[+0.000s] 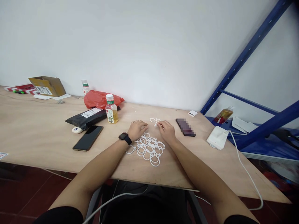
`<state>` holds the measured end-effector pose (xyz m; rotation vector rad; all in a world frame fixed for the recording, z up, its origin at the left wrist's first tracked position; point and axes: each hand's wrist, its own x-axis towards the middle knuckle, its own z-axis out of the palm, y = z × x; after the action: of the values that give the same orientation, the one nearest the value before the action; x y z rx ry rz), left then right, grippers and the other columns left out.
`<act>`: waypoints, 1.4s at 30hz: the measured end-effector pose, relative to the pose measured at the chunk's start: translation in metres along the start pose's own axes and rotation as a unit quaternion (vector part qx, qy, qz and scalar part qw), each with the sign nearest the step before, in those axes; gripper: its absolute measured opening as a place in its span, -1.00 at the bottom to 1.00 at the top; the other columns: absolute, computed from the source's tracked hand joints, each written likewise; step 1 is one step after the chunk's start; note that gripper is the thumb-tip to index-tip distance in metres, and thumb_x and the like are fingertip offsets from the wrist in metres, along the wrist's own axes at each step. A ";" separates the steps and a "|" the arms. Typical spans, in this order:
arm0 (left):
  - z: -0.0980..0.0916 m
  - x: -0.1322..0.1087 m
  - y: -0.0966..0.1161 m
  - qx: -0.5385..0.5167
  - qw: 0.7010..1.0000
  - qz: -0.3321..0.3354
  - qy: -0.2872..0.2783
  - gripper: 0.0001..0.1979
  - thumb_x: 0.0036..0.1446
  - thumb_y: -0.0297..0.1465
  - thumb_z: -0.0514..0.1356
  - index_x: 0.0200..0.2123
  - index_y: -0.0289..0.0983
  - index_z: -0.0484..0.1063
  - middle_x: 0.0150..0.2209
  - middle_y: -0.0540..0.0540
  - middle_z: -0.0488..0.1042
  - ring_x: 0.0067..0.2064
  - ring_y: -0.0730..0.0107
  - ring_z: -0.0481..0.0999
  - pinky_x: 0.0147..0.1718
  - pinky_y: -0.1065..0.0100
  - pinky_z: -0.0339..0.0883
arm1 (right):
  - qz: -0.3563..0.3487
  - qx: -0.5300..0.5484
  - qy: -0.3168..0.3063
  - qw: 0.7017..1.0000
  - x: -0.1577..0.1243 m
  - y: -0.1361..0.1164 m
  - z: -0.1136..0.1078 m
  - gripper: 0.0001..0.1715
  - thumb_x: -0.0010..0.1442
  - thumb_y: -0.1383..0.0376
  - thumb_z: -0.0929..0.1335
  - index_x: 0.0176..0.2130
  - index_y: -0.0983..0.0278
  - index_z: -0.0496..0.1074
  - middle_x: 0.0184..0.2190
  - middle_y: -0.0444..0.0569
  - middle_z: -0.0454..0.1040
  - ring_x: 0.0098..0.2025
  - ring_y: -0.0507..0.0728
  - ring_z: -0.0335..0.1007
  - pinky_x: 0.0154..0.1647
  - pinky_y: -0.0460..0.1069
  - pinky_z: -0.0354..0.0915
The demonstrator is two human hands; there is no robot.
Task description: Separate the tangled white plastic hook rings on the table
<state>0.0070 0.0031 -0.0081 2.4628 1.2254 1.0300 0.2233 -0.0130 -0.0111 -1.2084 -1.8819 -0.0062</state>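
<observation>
One head-worn view faces forward and down, close above the left hand and right hand, across a table toward a white wall

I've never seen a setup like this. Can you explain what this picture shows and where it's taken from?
A camera worn on a person's head took this picture, looking down at their own bare hands; no machine is involved. The left hand, wearing a black watch, rests beside a pile of white plastic rings on a plywood table. The right hand has its fingers at a few more rings; whether they grip anything is unclear. A drink bottle and a smartphone sit nearby.
</observation>
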 end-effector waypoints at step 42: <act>0.014 -0.006 -0.001 -0.068 0.993 0.097 -0.009 -0.69 0.16 -0.49 0.17 0.00 -0.28 0.40 -0.16 -0.14 0.51 -0.14 0.32 0.49 -0.10 0.26 0.40 | 0.017 0.114 -0.161 0.980 -0.008 -0.020 0.015 -0.79 0.18 0.38 0.34 -0.22 0.20 0.56 -0.27 -0.06 0.60 -0.26 0.10 0.51 -0.21 -0.02 0.34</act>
<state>0.0129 0.0008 -0.0216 2.5153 0.8903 1.0970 0.1996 -0.0228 -0.0168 -1.1324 -2.0719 0.4365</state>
